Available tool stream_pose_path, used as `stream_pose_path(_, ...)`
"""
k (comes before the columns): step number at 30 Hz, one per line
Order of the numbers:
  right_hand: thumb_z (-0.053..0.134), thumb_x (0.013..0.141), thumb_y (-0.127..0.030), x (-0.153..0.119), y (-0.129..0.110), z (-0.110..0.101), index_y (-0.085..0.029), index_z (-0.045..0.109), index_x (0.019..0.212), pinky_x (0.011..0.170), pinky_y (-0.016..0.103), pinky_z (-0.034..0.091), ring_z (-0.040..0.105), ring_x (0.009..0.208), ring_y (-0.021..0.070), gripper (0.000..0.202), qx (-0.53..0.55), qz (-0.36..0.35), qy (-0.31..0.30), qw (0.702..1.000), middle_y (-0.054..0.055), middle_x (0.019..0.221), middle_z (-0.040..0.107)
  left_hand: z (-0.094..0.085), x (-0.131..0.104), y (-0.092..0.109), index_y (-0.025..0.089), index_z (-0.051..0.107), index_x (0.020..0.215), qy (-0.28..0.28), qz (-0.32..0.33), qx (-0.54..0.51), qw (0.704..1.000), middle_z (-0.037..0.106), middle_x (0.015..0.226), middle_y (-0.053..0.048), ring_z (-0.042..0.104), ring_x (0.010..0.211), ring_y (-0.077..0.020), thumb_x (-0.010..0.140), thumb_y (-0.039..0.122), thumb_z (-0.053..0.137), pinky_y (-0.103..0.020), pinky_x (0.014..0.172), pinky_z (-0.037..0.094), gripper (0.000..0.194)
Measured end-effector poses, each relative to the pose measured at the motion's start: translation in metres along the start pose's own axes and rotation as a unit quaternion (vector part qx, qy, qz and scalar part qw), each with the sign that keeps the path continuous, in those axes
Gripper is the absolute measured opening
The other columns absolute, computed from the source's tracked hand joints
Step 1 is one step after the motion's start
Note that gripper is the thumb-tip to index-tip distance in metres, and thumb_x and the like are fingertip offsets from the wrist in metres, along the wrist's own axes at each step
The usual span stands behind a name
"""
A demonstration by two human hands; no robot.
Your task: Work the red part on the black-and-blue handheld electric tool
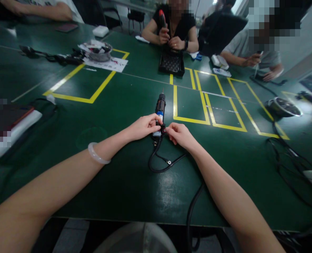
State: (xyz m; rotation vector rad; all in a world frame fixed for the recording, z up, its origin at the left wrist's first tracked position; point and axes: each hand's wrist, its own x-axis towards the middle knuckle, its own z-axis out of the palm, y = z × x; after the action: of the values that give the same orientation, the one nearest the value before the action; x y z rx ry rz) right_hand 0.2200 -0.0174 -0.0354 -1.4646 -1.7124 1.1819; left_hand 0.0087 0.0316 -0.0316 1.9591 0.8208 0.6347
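A slim electric screwdriver (160,104), black with a blue band, lies on the green table (134,182) with its thin tip pointing away from me. My left hand (147,126) is closed on the rear part of the tool, fingers bent over it. Close on its right, my right hand (179,134) pinches at a small dark piece (163,128) beside the tool's rear end; the fingers hide most of it. A black cable (151,162) loops from the tool's rear toward me and runs off under my right forearm.
Yellow tape rectangles (192,120) mark the table. Metal bowls (99,52) stand at the back left and right (284,106), cables (284,161) lie at the right. A black tray (172,64) sits before a person opposite; other people sit around. A tablet-like device (11,130) lies left.
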Motion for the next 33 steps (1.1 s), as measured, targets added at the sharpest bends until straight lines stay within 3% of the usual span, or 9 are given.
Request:
stream_pose_path(8,0.054,0.09,-0.037,0.002,0.0,0.0,-0.02,0.048,0.068,0.039,0.02,0.032,0.043,0.034,0.0065,0.029,-0.034,0.031,0.009,0.999,-0.005,0.048,0.053,0.001,-0.001,0.002,0.012,0.06,0.106,0.0,-0.001,-0.012,1.0,0.044,0.063,0.005,0.044,0.056,-0.0099,0.087,0.026,0.059,-0.021,0.056,0.033,0.024)
stream_pose_path(17,0.052,0.09,-0.038,0.002,0.001,0.001,-0.019,0.05,0.069,0.038,0.021,0.028,0.04,0.035,0.0069,0.028,0.0,0.051,0.008,0.999,-0.004,0.05,0.053,0.001,0.001,-0.002,0.013,0.061,0.106,0.005,-0.006,-0.011,1.0,0.044,0.062,0.005,0.044,0.056,-0.0104,0.085,0.02,0.056,-0.021,0.058,0.034,0.023)
stream_pose_path(33,0.051,0.09,-0.037,0.0,-0.015,0.004,-0.019,0.052,0.065,0.056,0.023,0.035,0.049,0.049,0.0101,0.032,-0.122,0.043,0.027,0.991,-0.002,0.052,0.056,0.0,0.001,-0.001,0.012,0.061,0.107,-0.004,-0.007,-0.009,1.0,0.045,0.062,0.005,0.044,0.056,-0.0107,0.085,0.022,0.057,-0.022,0.057,0.033,0.024)
